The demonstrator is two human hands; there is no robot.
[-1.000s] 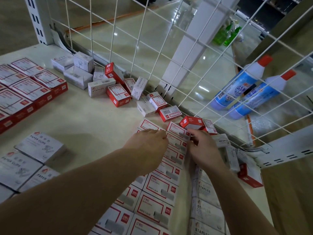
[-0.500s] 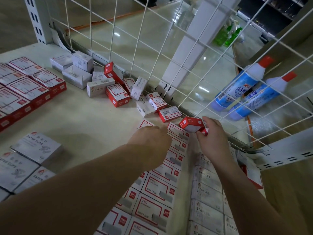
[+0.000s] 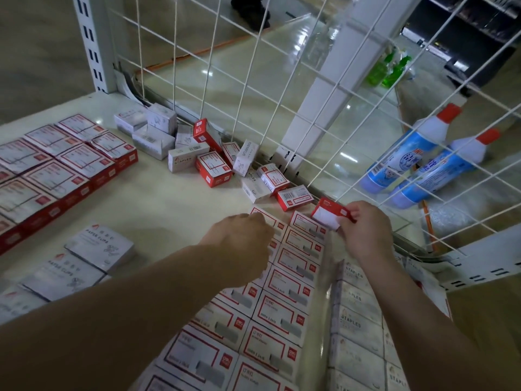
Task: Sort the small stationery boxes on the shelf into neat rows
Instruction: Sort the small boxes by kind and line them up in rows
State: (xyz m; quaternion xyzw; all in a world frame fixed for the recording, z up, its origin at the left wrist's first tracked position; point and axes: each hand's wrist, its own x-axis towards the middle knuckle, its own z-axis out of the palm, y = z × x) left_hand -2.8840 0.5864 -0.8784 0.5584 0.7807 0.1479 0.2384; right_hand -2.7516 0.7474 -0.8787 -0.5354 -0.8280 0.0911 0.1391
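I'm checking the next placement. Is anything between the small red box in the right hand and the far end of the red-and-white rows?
Nothing visible blocks it. The right hand holds the red box just above the rows' far end; the left hand rests on the neighbouring row, beside that path.

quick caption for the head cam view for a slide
Right hand lifts a red staple box by the wire grid while the left hand rests on the neat rows of staple boxes.

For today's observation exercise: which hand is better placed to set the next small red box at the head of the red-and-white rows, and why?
The right hand. It already pinches a small red box just above the far end of the red-and-white rows. The left hand holds no box; its fingertips sit at the rows' top-left box.
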